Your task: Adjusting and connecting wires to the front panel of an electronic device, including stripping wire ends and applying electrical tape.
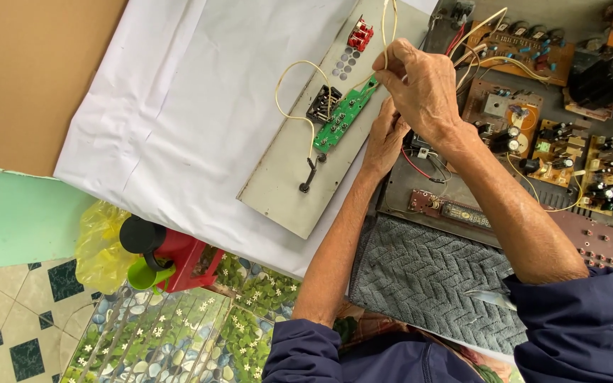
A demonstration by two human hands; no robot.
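Observation:
My right hand [420,89] is raised over a grey metal panel [285,177] and pinches thin cream wires [386,32] that run up and away. Just below it, my left hand [384,138] rests at the panel's right edge, fingertips by a small green circuit board [342,113] lying on the panel. A black connector block [323,104] with a looping cream wire [286,92] sits left of the green board. A red socket block [360,33] is fixed near the panel's far end. What my left fingers grip is hidden behind the right hand.
An opened electronics chassis [548,120] with several brown circuit boards lies to the right. A grey woven towel [427,284] covers my lap. White cloth [179,106] lies under the panel. A red and black container [172,255] with a yellow bag [101,241] sits on the floor.

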